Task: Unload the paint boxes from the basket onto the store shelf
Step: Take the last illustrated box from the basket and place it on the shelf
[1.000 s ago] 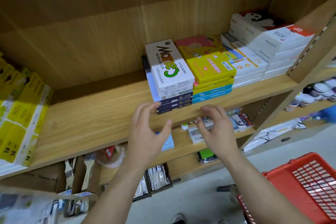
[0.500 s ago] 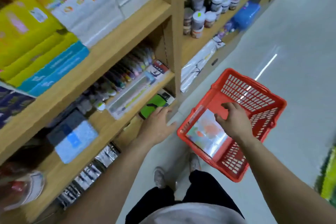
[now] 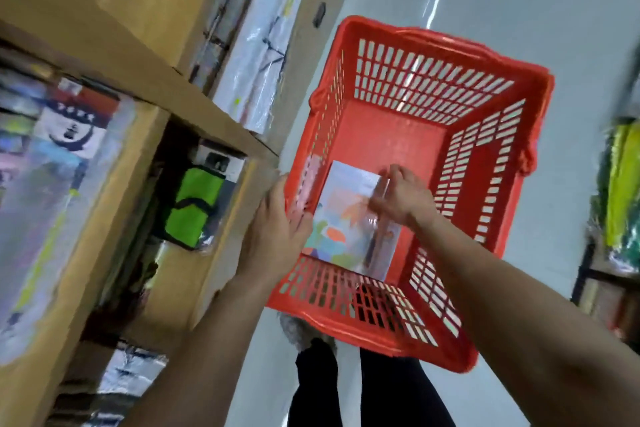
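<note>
A red plastic basket stands on the pale floor beside the wooden store shelf. One paint box with a colourful, glossy cover lies in the basket's near left corner. My right hand is inside the basket, fingers closed on the box's right edge. Over the basket's left rim is my left hand, fingers spread and close to the box's left side; I cannot tell if it touches the box. The rest of the basket floor is bare.
The shelf's lower levels hold a bright green pack, wrapped packets and long plastic-sleeved rolls. My legs are just behind the basket. Another rack with yellow and green goods stands at the right edge.
My view swung from the upper shelf's stacked boxes down to the basket. Both hands dropped from the shelf edge; the right took hold of the box, the left reached the basket rim.
</note>
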Available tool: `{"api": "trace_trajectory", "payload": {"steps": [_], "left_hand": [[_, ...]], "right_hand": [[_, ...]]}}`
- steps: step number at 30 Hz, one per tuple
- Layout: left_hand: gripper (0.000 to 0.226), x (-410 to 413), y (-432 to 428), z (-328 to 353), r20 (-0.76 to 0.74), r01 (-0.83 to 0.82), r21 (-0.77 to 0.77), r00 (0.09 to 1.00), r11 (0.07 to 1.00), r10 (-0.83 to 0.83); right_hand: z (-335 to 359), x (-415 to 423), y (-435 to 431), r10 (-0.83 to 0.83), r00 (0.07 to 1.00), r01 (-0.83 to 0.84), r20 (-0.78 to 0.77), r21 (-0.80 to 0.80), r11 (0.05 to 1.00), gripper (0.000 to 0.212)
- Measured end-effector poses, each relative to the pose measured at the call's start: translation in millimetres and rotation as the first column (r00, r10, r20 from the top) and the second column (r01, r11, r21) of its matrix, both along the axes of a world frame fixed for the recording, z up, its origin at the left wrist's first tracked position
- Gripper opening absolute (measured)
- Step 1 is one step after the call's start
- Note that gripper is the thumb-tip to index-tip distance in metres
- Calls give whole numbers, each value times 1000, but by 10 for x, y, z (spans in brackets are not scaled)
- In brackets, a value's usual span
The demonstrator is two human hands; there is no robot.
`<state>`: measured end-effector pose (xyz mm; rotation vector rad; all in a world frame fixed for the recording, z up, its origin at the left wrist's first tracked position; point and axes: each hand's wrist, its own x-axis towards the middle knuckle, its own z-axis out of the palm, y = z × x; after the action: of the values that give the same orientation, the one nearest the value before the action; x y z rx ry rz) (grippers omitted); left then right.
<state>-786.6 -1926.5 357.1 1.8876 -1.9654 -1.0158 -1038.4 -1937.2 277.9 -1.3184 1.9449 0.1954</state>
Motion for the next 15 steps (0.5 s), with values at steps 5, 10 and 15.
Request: {"api": "trace_trajectory", "payload": {"steps": [5, 10, 15], "left_hand": [[68, 58, 15, -119, 4, -22, 15, 1000, 1000, 22], [67, 75, -5, -68, 19, -2, 24, 1000, 1000, 2], [65, 45, 6, 52, 56, -11, 68, 998, 998, 7]], "right_hand": [[-278, 34, 116, 75, 985, -79, -158, -17, 997, 74], [-93, 59, 44, 107, 977, -125, -184, -85, 989, 74], [316, 115, 246, 145, 968, -190, -206, -217, 958, 62]]}}
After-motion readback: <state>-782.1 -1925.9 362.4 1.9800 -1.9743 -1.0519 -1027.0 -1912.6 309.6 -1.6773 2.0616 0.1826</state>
